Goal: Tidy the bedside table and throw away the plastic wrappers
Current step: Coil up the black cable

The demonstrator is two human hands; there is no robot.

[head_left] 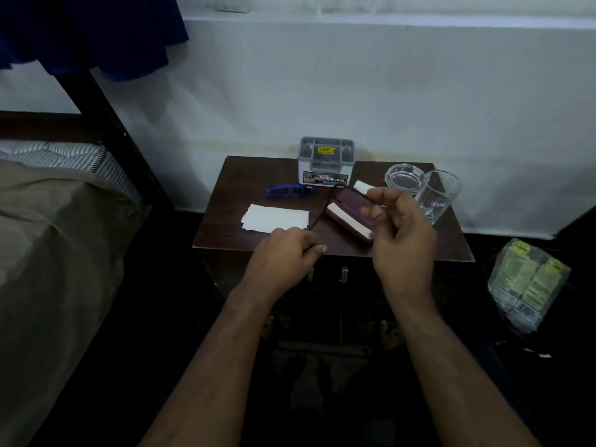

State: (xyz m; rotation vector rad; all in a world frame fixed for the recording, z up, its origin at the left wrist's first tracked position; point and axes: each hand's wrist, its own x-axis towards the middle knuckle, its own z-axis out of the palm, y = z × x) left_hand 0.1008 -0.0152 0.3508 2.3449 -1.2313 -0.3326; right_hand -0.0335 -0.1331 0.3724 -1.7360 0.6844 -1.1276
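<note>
**nightowl_77:** Nightstand [225, 233] is small, dark wood, jammed against the white wall right beside the bed [48, 221]. What's on it, counted: one grey plastic organiser box [325, 162] at the back with an OPEL label, one blue pen-shaped thing [290, 191] lying flat in front of it, one white sheet of paper [275, 218] near the front left, one maroon notebook [346, 211] lying at an angle in the middle, one white folded bit [364, 187] just behind it, one glass ashtray [404, 177] and one clear drinking glass [442, 195] at the back right, those two just beside each other.

**dustbunny:** And the wrappers?

**nightowl_77:** One clear plastic packet [529, 285] with yellow-green print, crinkled, sitting on the dark floor to the right of the table, well apart from both hands.

**dustbunny:** Hands?

**nightowl_77:** Both are on a thin dark cord [322, 208] that loops over the notebook. Left hand [287, 253] is at the front edge, fingers curled in tight, pinching the near end. Right hand [400, 230] is raised over the notebook, thumb and forefinger pinched on the far part of the cord, other fingers loosely curled.
</note>
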